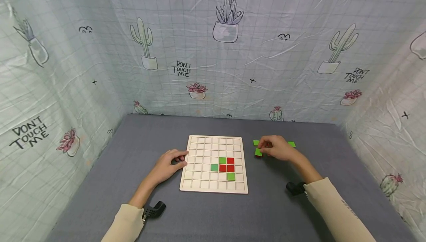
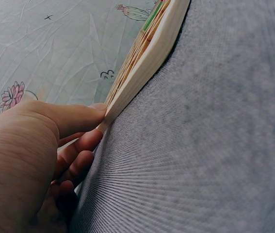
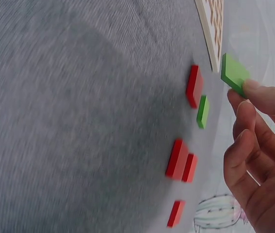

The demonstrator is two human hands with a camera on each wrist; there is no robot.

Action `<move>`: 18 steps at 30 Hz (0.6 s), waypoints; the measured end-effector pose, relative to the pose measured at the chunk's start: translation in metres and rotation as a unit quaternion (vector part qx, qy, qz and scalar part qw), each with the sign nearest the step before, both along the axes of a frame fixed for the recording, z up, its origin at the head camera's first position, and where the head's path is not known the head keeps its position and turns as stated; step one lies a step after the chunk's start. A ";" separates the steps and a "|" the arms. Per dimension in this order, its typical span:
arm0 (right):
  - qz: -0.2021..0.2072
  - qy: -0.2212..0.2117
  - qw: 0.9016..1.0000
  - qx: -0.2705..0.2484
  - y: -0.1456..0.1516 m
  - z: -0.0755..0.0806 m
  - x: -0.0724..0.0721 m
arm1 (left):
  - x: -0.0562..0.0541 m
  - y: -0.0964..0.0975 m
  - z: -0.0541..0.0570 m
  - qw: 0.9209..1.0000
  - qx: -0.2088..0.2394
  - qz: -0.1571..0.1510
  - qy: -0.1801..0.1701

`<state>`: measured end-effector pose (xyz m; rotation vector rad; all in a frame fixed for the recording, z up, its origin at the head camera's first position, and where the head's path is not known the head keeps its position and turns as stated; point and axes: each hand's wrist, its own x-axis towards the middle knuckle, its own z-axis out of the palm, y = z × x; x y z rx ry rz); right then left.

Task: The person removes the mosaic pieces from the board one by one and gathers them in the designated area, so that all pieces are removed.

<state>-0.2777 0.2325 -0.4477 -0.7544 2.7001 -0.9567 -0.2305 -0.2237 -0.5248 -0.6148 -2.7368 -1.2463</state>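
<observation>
A square light wooden grid board [image 1: 196, 175] lies on the table, with a patch of red tiles [image 1: 230, 168] and green tiles [image 1: 231, 176] in its lower right cells. My left hand [image 1: 167, 165] holds the board's left edge; in the left wrist view, its thumb and index finger meet at the corner of the wooden rim [image 2: 132, 87]. Right of the board, my right hand [image 1: 279, 148] pinches a green square tile [image 3: 233, 71] between thumb and fingertips. The right wrist view shows this tile lifted above the table, while its other fingers curl loosely.
Beneath and around my right hand lie several loose tiles, among them a red tile [image 3: 194, 87], a green tile [image 3: 202, 111] and another red tile [image 3: 176, 213]. A grey cloth [image 1: 213, 216] covers the table. Printed fabric walls [image 1: 213, 60] enclose its back and sides.
</observation>
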 end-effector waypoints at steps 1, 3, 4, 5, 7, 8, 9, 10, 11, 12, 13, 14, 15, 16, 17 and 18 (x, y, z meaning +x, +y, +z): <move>-0.001 0.002 1.000 0.003 0.002 0.000 0.000 | 0.000 0.000 0.000 1.000 0.000 0.000 0.001; -0.003 0.008 1.000 0.007 0.008 0.000 0.000 | 0.000 0.000 0.000 1.000 -0.001 0.001 0.000; -0.002 0.011 1.000 0.009 0.011 0.001 0.000 | 0.000 0.000 0.000 1.000 -0.001 0.001 0.000; -0.003 0.012 1.000 0.012 0.014 0.001 -0.001 | 0.000 0.000 0.000 1.000 -0.002 0.001 -0.002; -0.009 0.008 1.000 0.016 0.020 0.002 -0.001 | 0.001 0.000 0.000 1.000 -0.002 0.001 -0.001; -0.013 -0.001 1.000 0.017 0.023 0.002 -0.001 | 0.001 0.000 0.000 1.000 0.000 0.001 -0.002; -0.017 -0.007 1.000 0.019 0.026 0.003 -0.001 | 0.001 0.000 0.000 1.000 -0.001 0.001 -0.002; -0.022 -0.014 0.999 0.020 0.030 0.003 -0.001 | 0.001 0.000 0.000 1.000 0.000 0.002 -0.003; -0.027 -0.021 0.999 0.022 0.033 0.004 -0.001 | 0.001 -0.001 0.000 1.000 0.000 0.002 -0.004; -0.030 -0.024 0.999 0.024 0.037 0.005 0.000 | 0.001 -0.001 0.000 1.000 0.001 0.001 -0.003; -0.034 -0.027 0.999 0.025 0.040 0.005 0.000 | 0.001 -0.001 0.000 1.000 0.000 0.002 -0.002; -0.037 -0.028 0.999 0.026 0.043 0.005 0.000 | 0.001 -0.001 0.000 1.000 -0.001 0.002 -0.002; -0.039 -0.027 0.999 0.027 0.046 0.006 0.001 | 0.001 -0.001 0.000 1.000 -0.001 0.002 -0.002; -0.042 -0.026 0.998 0.026 0.049 0.006 0.001 | 0.001 -0.001 0.000 1.000 0.000 0.001 -0.001; -0.043 -0.025 0.998 0.026 0.052 0.006 0.001 | 0.001 0.000 -0.001 1.000 0.000 0.001 0.000; -0.045 -0.025 0.998 0.025 0.055 0.006 0.001 | 0.001 0.000 -0.001 1.000 0.000 0.001 0.002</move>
